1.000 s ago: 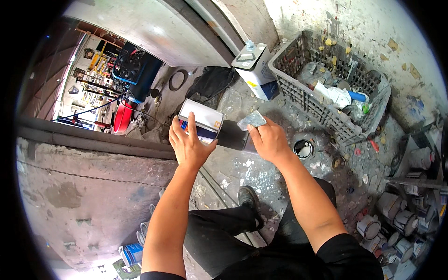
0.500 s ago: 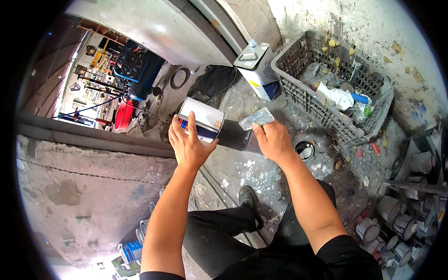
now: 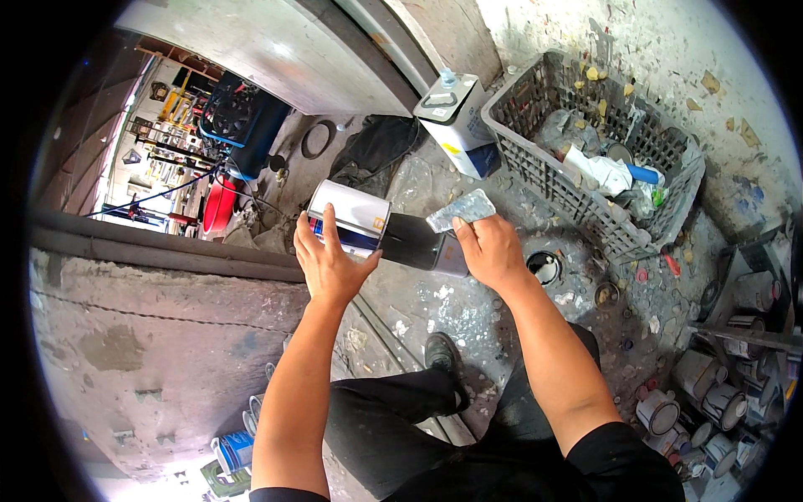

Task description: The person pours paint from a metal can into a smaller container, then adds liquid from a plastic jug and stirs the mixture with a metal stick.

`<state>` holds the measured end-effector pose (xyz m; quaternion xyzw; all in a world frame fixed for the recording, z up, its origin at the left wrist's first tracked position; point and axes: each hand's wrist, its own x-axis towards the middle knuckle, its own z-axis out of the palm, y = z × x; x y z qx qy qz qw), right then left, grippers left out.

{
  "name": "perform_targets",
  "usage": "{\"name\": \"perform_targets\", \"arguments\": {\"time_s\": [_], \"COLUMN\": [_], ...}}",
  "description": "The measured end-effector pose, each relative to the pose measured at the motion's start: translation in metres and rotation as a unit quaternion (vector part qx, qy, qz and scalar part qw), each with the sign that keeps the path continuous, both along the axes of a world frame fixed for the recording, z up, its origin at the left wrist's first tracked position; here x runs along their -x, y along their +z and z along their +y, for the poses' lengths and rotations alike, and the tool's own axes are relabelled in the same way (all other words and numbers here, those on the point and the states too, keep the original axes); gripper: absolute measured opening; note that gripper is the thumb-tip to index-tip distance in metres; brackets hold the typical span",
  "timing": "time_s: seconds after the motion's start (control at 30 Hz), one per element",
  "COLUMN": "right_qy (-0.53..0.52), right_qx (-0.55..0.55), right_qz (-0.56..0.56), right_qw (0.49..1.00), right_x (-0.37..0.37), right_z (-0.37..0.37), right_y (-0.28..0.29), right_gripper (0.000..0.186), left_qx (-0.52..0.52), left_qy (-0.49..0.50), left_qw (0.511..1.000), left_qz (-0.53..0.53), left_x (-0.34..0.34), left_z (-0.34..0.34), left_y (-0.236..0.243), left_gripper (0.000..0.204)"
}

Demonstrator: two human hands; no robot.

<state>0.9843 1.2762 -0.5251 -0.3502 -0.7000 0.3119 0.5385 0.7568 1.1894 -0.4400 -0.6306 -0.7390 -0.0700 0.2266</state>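
My left hand (image 3: 326, 266) is wrapped round a white and dark-blue can (image 3: 350, 206), tilted on its side, fingers over its near side and thumb by its lower end. In my right hand (image 3: 493, 251) a flat, grey-smeared putty spreader (image 3: 460, 209) is pinched between thumb and fingers. Its blade points up and left, apart from the can. Partly behind the can and right hand lies a dark flat slab (image 3: 410, 242) with a grey end; its kind is unclear. The can's opening is hidden.
A grey plastic crate (image 3: 577, 188) of rubbish stands at the right, beside a white and blue square canister (image 3: 458, 125). A small open tin (image 3: 544, 268) sits on the spattered floor. Used cans (image 3: 661, 412) pile up at lower right. A wall ledge (image 3: 167, 255) runs along the left.
The can and my left hand have shifted slightly left, widening the space to the spreader. My right hand has hardly moved. The whole view has drifted a little.
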Motion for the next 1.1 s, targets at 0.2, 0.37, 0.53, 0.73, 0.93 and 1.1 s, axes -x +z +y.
{"name": "perform_targets", "arguments": {"time_s": [0.2, 0.37, 0.53, 0.73, 0.93, 1.1], "right_qy": [0.007, 0.035, 0.048, 0.051, 0.068, 0.098], "right_qx": [-0.003, 0.032, 0.021, -0.007, -0.023, -0.036], "right_qz": [0.002, -0.039, -0.012, 0.010, -0.014, -0.004], "right_qw": [1.000, 0.998, 0.999, 0.999, 0.997, 0.995], "right_x": [-0.004, -0.011, -0.012, -0.012, -0.017, -0.019], "right_z": [0.000, -0.001, -0.003, -0.006, -0.006, -0.011], "right_y": [0.005, 0.008, 0.014, 0.015, 0.018, 0.024], "right_gripper": [0.023, 0.022, 0.023, 0.022, 0.021, 0.021], "left_qx": [-0.003, 0.003, 0.010, 0.017, 0.012, 0.007], "left_qy": [-0.003, 0.004, 0.005, 0.014, 0.009, 0.012], "left_qw": [1.000, 1.000, 1.000, 1.000, 0.999, 0.999], "left_qz": [-0.005, -0.010, -0.005, -0.014, -0.032, -0.040], "left_x": [0.004, 0.001, 0.002, -0.003, -0.003, 0.000], "left_z": [0.002, 0.004, 0.006, 0.010, 0.011, 0.011], "left_y": [-0.005, -0.007, -0.004, -0.001, 0.001, 0.000], "left_gripper": [0.113, 0.112, 0.113, 0.113, 0.115, 0.115]}}
